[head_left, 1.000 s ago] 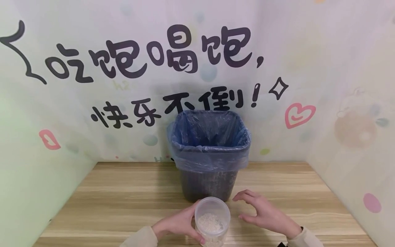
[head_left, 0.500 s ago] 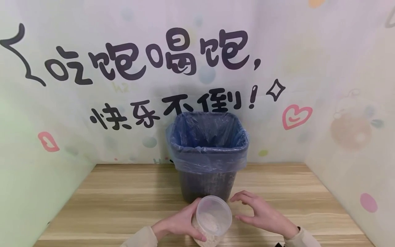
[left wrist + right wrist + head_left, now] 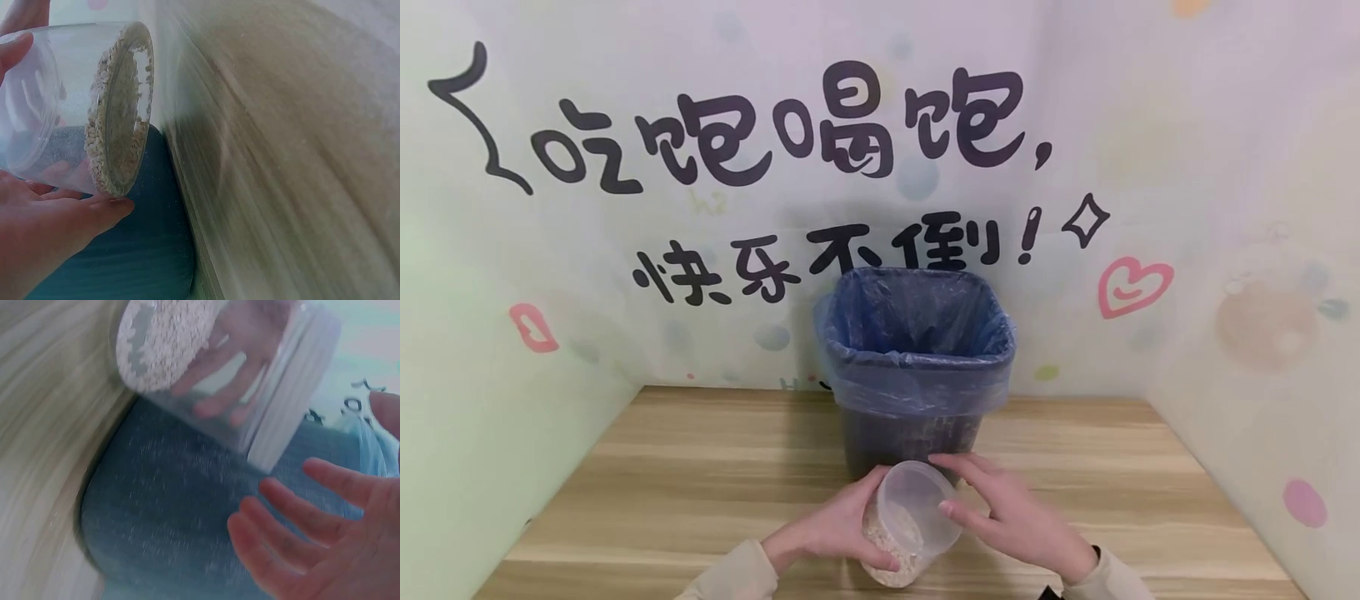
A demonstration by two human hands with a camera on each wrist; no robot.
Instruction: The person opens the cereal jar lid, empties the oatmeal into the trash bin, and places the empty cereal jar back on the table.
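Observation:
My left hand (image 3: 838, 523) grips a clear plastic jar (image 3: 891, 560) with a layer of pale flakes, like oats, at its bottom. The jar tilts, its translucent lid (image 3: 917, 502) leaning toward my right hand (image 3: 1026, 518). In the left wrist view the jar (image 3: 78, 69) shows its round base, with my left fingers beneath its side. My right hand's fingers are spread beside the lid, thumb and index overlapping its edge in the head view. In the right wrist view those fingers (image 3: 294, 519) are relaxed and just short of the lid (image 3: 294, 394).
A dark bin (image 3: 917, 433) lined with a blue plastic bag (image 3: 917, 390) stands right behind the jar. The wood-grain table (image 3: 715, 475) extends to both sides. A printed backdrop (image 3: 760, 50) with large black characters rises behind and at the sides.
The jar has tipped further, its lid turning to the right and its base to the left. My right hand has moved left, up to the lid.

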